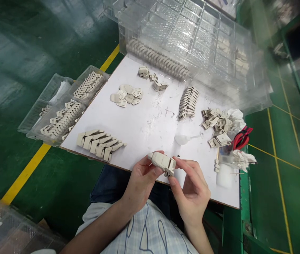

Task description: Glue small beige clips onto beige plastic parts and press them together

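A beige moulded plastic part (163, 162), long with a rounded left end and a slotted, bracket-like right end, is up over the table's front edge. My left hand (142, 180) is closed on it, thumb along its near side and fingers behind. At the slotted end, my right hand (192, 190) has thumb and index fingertips on either side of the part, pinching it; the other fingers are curled. Just beyond lies a small white scoop (183, 139). A row of similar beige parts (98, 143) leans together to the left.
On the white tabletop (144, 130) lie flat beige covers (127, 95), a stacked row (188, 102) and a loose heap (217, 123). Red-handled pliers (241, 137) and a white container (224, 176) are at right. Clear compartment trays (187, 31) stand behind; filled trays (83, 91) sit left.
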`<state>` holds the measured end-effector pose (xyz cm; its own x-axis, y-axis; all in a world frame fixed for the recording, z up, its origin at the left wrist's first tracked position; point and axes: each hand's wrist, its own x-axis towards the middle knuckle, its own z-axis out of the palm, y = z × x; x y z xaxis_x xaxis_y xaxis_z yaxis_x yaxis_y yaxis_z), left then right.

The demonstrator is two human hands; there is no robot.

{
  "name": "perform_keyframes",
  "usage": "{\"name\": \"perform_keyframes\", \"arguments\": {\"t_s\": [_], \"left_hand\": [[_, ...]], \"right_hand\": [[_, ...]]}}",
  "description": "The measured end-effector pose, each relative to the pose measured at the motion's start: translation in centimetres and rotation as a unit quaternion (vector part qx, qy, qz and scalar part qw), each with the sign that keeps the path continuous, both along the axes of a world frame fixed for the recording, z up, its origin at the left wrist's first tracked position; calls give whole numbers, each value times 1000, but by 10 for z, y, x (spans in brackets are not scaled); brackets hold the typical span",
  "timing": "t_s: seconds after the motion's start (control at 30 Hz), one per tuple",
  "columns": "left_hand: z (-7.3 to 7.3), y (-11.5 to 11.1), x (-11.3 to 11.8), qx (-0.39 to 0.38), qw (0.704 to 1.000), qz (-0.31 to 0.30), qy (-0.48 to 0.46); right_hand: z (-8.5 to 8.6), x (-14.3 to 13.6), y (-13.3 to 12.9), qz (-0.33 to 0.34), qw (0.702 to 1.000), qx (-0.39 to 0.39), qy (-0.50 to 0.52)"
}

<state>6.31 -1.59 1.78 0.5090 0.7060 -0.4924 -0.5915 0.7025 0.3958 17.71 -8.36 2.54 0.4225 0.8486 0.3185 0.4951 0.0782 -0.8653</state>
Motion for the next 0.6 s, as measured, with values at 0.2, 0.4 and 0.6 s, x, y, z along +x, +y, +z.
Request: {"name": "perform_keyframes", "arguments": {"t_s": [0.2,0.4,0.6], "left_hand": [[-2,-2,1,29,999,2,28],[-3,-3,0,71,996,13,51],[3,1,-3,119,987,-27,108]], "right_hand": [[3,2,0,8,1000,-7,-6],[6,1,1,18,998,-36,38],[5,-1,3,-23,987,-64,144]]}}
